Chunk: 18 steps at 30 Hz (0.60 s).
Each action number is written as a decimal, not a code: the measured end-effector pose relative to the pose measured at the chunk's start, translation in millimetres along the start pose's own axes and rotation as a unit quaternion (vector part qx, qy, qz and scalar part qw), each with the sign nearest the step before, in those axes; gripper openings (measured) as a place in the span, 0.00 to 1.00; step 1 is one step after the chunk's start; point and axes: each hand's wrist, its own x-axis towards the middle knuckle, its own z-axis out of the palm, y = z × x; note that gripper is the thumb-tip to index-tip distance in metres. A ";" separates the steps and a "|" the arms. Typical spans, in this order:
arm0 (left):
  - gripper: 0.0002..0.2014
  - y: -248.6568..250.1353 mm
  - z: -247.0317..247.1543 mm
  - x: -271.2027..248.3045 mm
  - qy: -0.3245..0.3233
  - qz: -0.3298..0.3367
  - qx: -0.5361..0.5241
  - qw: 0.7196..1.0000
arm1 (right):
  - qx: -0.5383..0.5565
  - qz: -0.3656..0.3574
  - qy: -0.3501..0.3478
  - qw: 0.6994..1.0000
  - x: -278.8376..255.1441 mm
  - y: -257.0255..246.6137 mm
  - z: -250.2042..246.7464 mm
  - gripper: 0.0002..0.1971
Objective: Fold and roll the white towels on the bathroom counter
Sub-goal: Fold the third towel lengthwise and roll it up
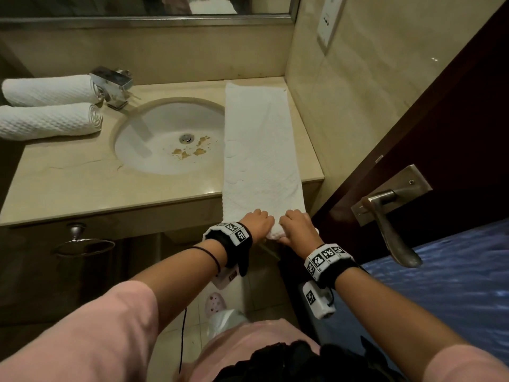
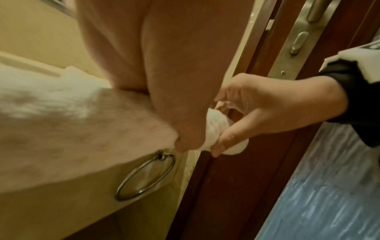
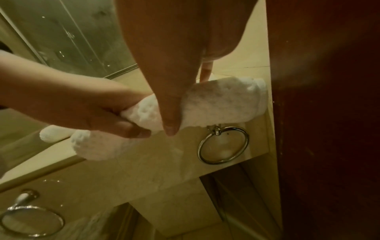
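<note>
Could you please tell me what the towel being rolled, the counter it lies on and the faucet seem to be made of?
Towel: white woven fabric, probably cotton; a dimpled waffle texture shows, and it curls softly under the left hand and right hand.
Counter: beige polished stone, perhaps marble or an imitation; faint veins, soft sheen.
Faucet: chrome-finished metal, judging by its mirror-like reflections.

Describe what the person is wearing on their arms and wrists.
Both arms have pink sleeves pushed up, leaving the forearms bare. The left hand and right hand are ungloved. Each wrist has a black strap carrying white blocks printed with black-and-white square markers. A thin black band circles the left forearm, and a black cable hangs below it.
</note>
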 end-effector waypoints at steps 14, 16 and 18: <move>0.14 0.5 -5.5 -13.8 -0.025 -0.066 -0.141 0.987 | 0.010 0.002 -0.071 0.997 10.2 -12.1 -5.8 0.19; 0.17 -7.9 -10.7 -9.5 -0.048 -0.061 -0.161 0.984 | 0.004 -0.004 -0.038 0.999 5.3 -10.2 2.0 0.20; 0.17 -13.1 -9.9 -4.8 -0.049 -0.057 -0.168 0.983 | 0.026 0.011 -0.040 0.999 5.3 -10.2 1.3 0.16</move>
